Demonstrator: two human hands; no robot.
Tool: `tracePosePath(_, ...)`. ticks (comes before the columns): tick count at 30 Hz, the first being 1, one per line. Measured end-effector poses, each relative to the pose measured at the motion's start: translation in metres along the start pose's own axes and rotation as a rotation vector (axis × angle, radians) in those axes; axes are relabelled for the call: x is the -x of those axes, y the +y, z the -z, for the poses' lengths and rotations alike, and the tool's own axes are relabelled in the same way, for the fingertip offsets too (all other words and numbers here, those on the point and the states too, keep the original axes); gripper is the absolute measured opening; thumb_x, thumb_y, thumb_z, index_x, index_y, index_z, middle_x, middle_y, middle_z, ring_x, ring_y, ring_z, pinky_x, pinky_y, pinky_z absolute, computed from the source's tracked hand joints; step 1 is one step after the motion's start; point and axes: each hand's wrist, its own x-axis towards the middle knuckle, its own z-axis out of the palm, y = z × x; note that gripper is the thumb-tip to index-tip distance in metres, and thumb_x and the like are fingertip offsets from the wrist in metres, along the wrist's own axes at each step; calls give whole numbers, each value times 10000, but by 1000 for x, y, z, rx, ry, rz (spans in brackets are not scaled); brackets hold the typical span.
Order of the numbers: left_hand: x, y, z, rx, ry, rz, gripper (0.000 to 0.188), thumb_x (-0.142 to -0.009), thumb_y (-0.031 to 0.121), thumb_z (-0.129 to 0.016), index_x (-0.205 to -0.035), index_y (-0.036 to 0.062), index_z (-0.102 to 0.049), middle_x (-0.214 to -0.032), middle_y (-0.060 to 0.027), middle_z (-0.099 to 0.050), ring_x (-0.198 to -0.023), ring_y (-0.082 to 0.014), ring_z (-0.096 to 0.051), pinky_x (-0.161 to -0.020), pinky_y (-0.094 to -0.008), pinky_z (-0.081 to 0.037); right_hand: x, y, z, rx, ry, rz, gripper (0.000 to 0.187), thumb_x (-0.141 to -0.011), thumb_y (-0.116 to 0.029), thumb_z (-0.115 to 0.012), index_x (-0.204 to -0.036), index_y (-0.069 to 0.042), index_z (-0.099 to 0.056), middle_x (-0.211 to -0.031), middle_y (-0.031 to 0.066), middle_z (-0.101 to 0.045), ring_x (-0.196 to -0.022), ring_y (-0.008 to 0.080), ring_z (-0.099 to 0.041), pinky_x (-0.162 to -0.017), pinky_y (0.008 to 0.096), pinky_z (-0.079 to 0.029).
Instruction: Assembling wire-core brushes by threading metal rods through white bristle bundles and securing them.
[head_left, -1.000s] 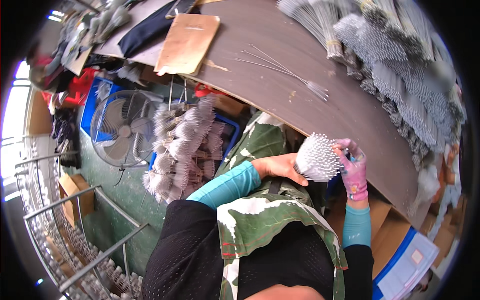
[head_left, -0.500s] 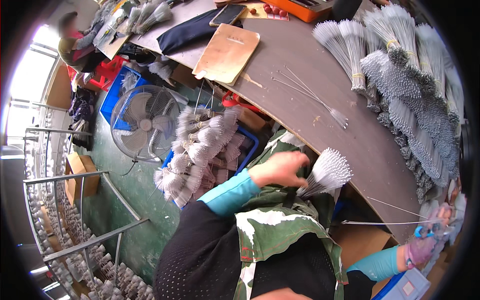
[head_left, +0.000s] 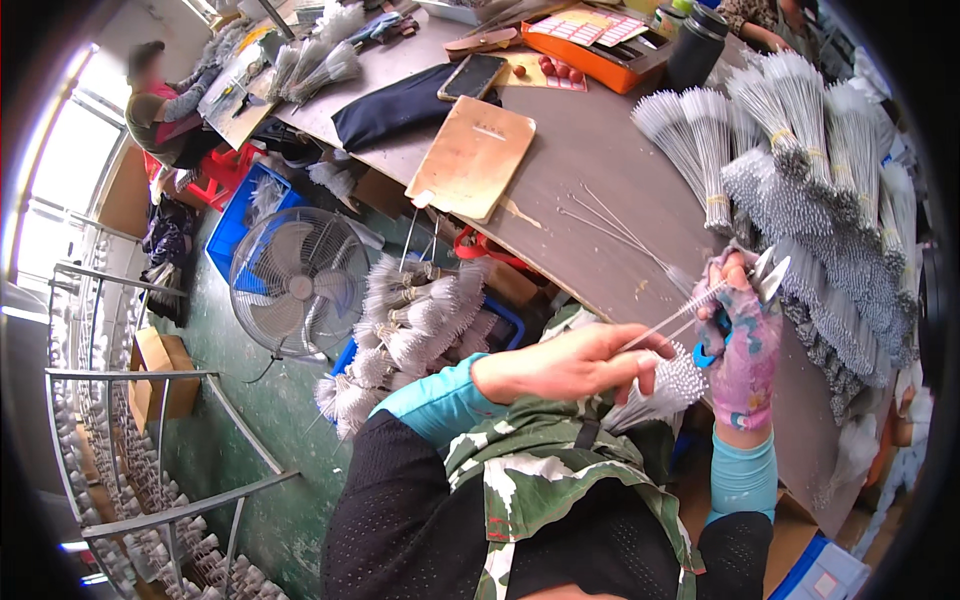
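Note:
My right hand [head_left: 742, 350], in a stained pink fingerless glove, is closed around blue-handled scissors [head_left: 768, 275] and a few thin wire brushes [head_left: 690, 310]. The scissor blades stick out above the fist; part of a blue handle shows beside it. The bare wire ends slant down across the fingers of my left hand [head_left: 575, 362]. That bare hand has bent fingers held apart, and no firm grip shows. Just below its fingertips, a bundle of white-tipped brushes [head_left: 660, 390] rests at my lap, its lower part hidden by the hand and the camouflage apron.
Loose wire brushes [head_left: 625, 230] lie on the brown table [head_left: 570, 140]. Bundled brushes [head_left: 810, 200] are piled at right. A notebook [head_left: 472, 155], phone [head_left: 472, 77] and orange box [head_left: 600, 50] sit farther back. A floor fan [head_left: 300, 285], brush-filled crate [head_left: 515, 325] and metal rack [head_left: 190, 508] stand left.
My right hand has come up and inward from the lower right with the scissors and brushes. My left hand has moved right and slightly down, meeting the wires. The view has tilted up slightly.

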Motion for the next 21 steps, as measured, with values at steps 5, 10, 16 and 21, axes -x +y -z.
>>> tracePosePath(5,39,7,88,-802,607,-120,297,-945,220,-460,-1149,31,-564,-1038,-120,-613,-916,-166,-587,-819,-321,-466,-41,21,1,-148,-36,-189,197,-883,-166,-586,-1020,-32,-544,-762,60,-550,-524,74,-490,-382,159,-309)
tracePosePath(10,83,-7,232,-1473,1334,444,456,-814,387,-605,-1119,48,-581,-1099,-145,-573,-1023,-289,-552,-879,-365,-438,-45,31,-4,-57,-40,-346,168,-875,-166,-593,-975,-40,-547,-775,49,-552,-576,82,-520,-381,161,-309)
tracePosePath(16,77,-5,273,-1178,1084,557,285,-772,283,-658,-901,28,-655,-793,-90,-665,-740,-226,-642,-704,-312,-494,-55,43,2,-59,13,-394,158,-871,-164,-596,-967,-47,-550,-760,43,-548,-553,84,-511,-385,167,-311)
tracePosePath(21,100,-20,315,-798,957,391,213,-778,201,-668,-879,17,-628,-730,-72,-658,-684,-126,-613,-638,-268,-487,-59,47,12,-40,43,-451,160,-868,-156,-592,-978,-51,-543,-769,40,-542,-553,84,-510,-380,169,-304)
